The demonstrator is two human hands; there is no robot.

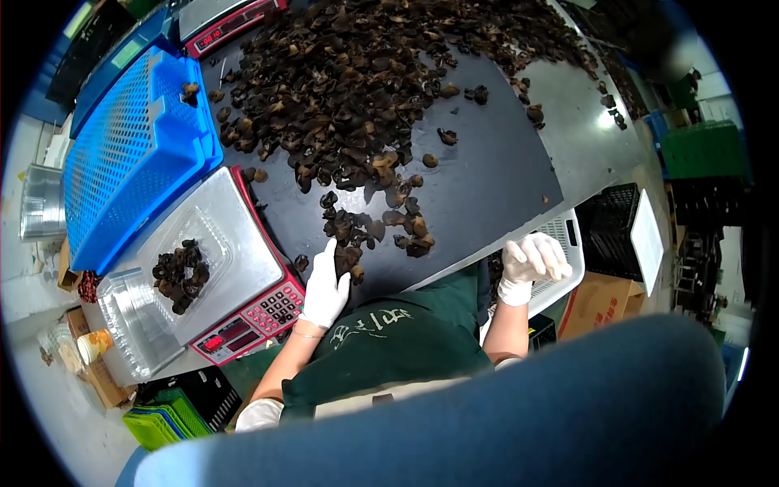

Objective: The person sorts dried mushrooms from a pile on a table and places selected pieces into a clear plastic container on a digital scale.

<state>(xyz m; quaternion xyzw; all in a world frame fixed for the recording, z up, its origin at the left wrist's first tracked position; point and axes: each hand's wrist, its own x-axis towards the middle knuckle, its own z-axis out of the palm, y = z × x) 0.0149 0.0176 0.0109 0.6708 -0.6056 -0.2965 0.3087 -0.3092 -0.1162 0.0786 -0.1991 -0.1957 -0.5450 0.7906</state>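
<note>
My left hand [325, 290], in a white glove, is at the near edge of the dark tabletop with index finger and thumb apart. Its fingertips meet a small cluster of wood ear mushrooms [355, 227]. My gloved right hand [533, 264] is raised over a white basket [573, 272], fingers curled; whatever they may hold is hidden. Left of my left hand, a red-framed digital scale [258, 323] bears a clear plastic container [213, 235] with a clump of wood ears [181, 276]. A large heap of wood ears [349, 89] covers the table's far part.
Blue perforated baskets [109, 162] stand left of the heap. Clear plastic containers [134, 316] lie by the scale. A second scale [227, 28] sits at the far left. Black crates [608, 231] and a cardboard box [596, 304] are at the right.
</note>
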